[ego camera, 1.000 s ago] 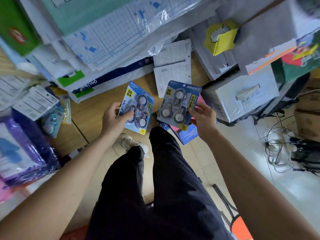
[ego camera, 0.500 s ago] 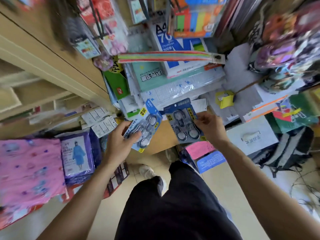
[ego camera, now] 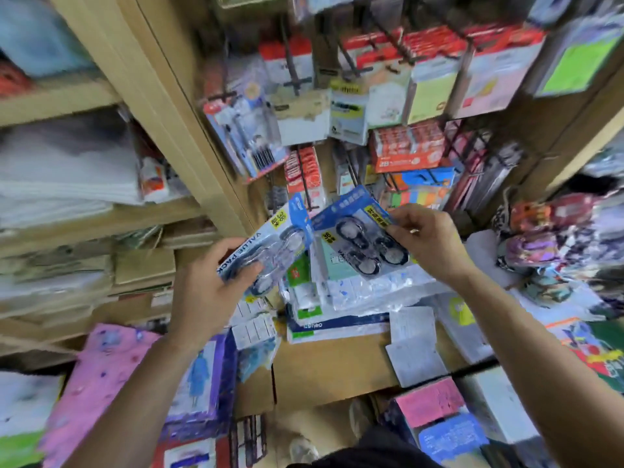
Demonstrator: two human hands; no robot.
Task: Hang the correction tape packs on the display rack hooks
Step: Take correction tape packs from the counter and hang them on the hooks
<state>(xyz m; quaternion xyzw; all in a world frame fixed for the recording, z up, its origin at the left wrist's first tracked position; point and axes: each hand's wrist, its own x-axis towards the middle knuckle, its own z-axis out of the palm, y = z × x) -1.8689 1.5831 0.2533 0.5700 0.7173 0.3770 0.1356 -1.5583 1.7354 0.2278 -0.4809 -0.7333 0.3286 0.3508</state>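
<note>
1. Head view, far left: wooden shelves (ego camera: 84,92) hold blurry white stacks. A pink bag (ego camera: 108,373) lies low down under them.
2. A tall wooden post (ego camera: 169,123) leans up beside the shelves.
3. The left hand (ego camera: 209,285) holds the left pack (ego camera: 270,244) by its bottom end. The thumb lies on the front and the other fingers curl round the back.
4. The left pack is blue with a clear bubble and the words "VALUE PACK". It is tilted, with its top end pointing up.
5. A brown box (ego camera: 331,369) sits below the hands, with white papers on it.
6. The right pack (ego camera: 358,238) is just beside the left pack and is tilted too. Their top corners are very close. I cannot tell if they touch.
7. Black hooks (ego camera: 294,72) stick out of the rack above both packs. Red-topped packs (ego camera: 429,42) hang up there. The two tape packs are lower down, in the hands, not yet on a hook.
8. The right hand (ego camera: 429,241) pinches the right pack at its right edge, near a yellow label, with bent fingers.
9. Far right: a blurry pile of colourful things (ego camera: 553,238).
</note>
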